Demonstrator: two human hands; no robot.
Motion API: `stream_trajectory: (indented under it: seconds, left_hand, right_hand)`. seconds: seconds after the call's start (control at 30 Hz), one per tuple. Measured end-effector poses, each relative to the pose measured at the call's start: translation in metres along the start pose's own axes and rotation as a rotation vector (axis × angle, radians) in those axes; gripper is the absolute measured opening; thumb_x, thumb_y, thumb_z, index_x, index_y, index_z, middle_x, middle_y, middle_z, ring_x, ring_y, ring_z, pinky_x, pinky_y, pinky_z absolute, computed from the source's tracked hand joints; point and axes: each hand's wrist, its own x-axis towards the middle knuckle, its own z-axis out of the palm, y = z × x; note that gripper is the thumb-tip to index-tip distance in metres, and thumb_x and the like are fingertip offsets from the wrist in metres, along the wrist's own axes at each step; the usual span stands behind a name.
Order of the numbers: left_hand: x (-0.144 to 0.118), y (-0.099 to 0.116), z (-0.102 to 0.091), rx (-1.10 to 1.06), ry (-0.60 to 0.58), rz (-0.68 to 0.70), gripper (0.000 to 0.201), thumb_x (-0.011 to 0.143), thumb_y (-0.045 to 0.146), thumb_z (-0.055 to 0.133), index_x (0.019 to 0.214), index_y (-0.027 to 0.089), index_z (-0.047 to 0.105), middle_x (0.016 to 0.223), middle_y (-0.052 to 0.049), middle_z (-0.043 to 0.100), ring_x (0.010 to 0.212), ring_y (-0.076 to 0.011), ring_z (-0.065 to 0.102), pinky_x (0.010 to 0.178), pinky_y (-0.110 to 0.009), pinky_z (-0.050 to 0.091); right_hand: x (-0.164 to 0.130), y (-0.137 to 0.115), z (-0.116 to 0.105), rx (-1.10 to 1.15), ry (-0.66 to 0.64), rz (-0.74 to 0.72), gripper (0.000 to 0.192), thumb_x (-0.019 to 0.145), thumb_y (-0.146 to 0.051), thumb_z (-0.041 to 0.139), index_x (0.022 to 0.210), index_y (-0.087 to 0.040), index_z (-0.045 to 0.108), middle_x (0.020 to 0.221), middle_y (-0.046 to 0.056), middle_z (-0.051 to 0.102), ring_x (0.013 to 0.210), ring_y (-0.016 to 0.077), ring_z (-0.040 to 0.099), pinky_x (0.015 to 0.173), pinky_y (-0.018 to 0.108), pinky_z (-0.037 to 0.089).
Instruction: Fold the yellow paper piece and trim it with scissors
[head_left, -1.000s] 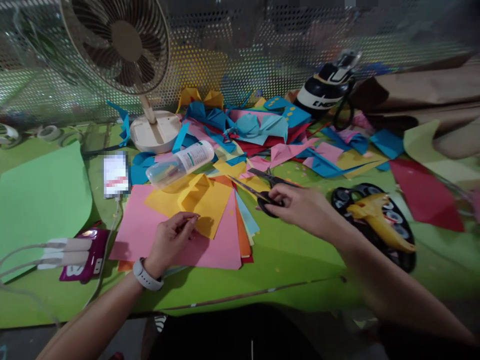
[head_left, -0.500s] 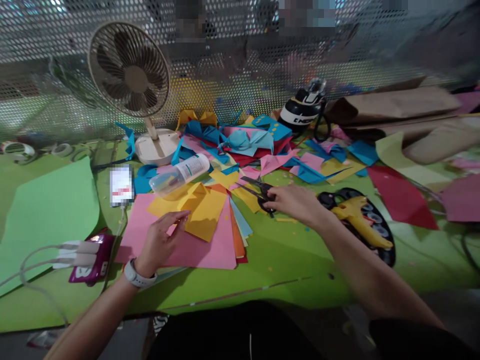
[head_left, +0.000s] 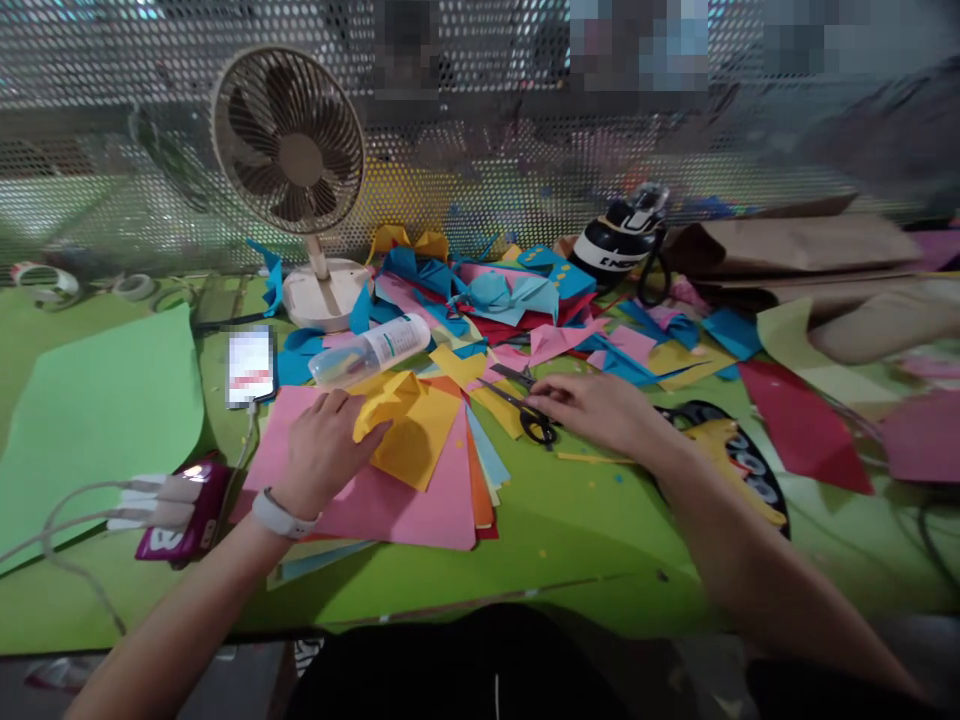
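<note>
My left hand lies on a fanned stack of coloured sheets, with a pink sheet on top. Its fingers are closed on the raised, folded edge of a yellow paper. My right hand rests flat on the green table, fingertips touching black scissors that lie with blades apart. The handle loop shows free below the fingers. A white watch is on my left wrist.
A clear glue bottle lies behind the stack, near a small fan. A phone, a magenta power bank with cables, a yellow glue gun, a light green sheet and many folded paper pieces surround the hands.
My left hand moved forward and closed on the yellow paper's edge. My right hand lowered the scissors onto the table and now lies over them. The camera view shifted slightly.
</note>
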Motion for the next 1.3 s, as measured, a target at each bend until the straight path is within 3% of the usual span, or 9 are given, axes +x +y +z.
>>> stream_trajectory:
  seconds: [0.1,0.23,0.4,0.6,0.77,0.93,1.1,1.3]
  left_hand:
    - [0.005,0.001,0.008,0.124,-0.04,0.008,0.028,0.087,0.04,0.052,0.091,0.015,0.065,0.089,-0.011,0.066,0.084,-0.0265,0.063,0.069,-0.036,0.048]
    - [0.006,-0.004,0.013,0.133,-0.067,-0.003,0.024,0.089,0.033,0.048,0.089,0.017,0.066,0.086,-0.008,0.065,0.079,-0.0231,0.063,0.064,-0.032,0.044]
    - [0.005,-0.009,0.016,0.143,-0.022,-0.044,0.032,0.093,0.031,0.041,0.084,0.017,0.067,0.08,-0.007,0.066,0.072,-0.0209,0.062,0.054,-0.029,0.037]
    - [0.003,-0.011,0.016,0.152,0.093,0.031,0.03,0.093,0.028,0.04,0.087,0.017,0.068,0.08,-0.007,0.068,0.072,-0.0208,0.063,0.056,-0.03,0.039]
    - [0.002,-0.011,0.009,0.154,0.114,0.052,0.027,0.092,0.025,0.042,0.102,0.016,0.066,0.087,-0.008,0.069,0.078,-0.0222,0.064,0.061,-0.031,0.044]
    - [-0.002,-0.018,0.007,0.186,0.099,0.061,0.031,0.091,0.023,0.041,0.112,0.016,0.062,0.093,-0.01,0.069,0.081,-0.0237,0.065,0.058,-0.031,0.044]
    - [-0.004,-0.027,0.012,0.329,0.127,0.089,0.03,0.091,0.021,0.042,0.111,0.013,0.062,0.08,-0.008,0.068,0.074,-0.0228,0.064,0.055,-0.031,0.039]
    - [0.001,-0.023,0.01,0.339,0.141,0.15,0.027,0.089,0.023,0.046,0.108,0.011,0.062,0.088,-0.01,0.067,0.082,-0.0249,0.062,0.065,-0.034,0.045]
  right_hand:
    - [0.001,-0.007,-0.001,0.017,0.013,0.004,0.029,0.086,-0.044,0.05,0.09,-0.023,0.068,0.075,0.003,0.072,0.067,0.0195,0.064,0.054,0.027,0.036]
    - [0.003,-0.006,0.001,0.008,0.007,0.031,0.029,0.086,-0.044,0.051,0.093,-0.022,0.068,0.076,0.003,0.072,0.069,0.0198,0.064,0.055,0.027,0.037]
    - [0.006,-0.009,0.007,0.028,0.012,0.029,0.027,0.087,-0.043,0.052,0.091,-0.022,0.069,0.076,0.003,0.072,0.067,0.0186,0.064,0.054,0.026,0.036]
    - [0.004,-0.016,0.023,0.036,-0.023,-0.158,0.025,0.089,-0.041,0.051,0.092,-0.022,0.067,0.081,0.004,0.073,0.072,0.0192,0.065,0.06,0.027,0.039]
    - [0.004,-0.017,0.032,0.003,-0.083,-0.247,0.028,0.091,-0.041,0.047,0.094,-0.021,0.066,0.081,0.005,0.071,0.076,0.0203,0.065,0.064,0.028,0.041]
    - [0.007,-0.01,0.023,-0.037,-0.022,-0.145,0.027,0.092,-0.041,0.046,0.092,-0.024,0.067,0.085,0.003,0.072,0.078,0.0202,0.065,0.062,0.027,0.039]
    - [0.016,0.01,0.009,-0.128,0.043,0.027,0.024,0.091,-0.034,0.047,0.095,-0.021,0.068,0.093,0.006,0.072,0.082,0.0213,0.064,0.062,0.027,0.038]
    - [0.057,0.021,0.002,-0.089,0.105,0.059,0.02,0.088,-0.028,0.049,0.09,-0.019,0.068,0.1,0.008,0.069,0.089,0.0213,0.061,0.068,0.028,0.038]
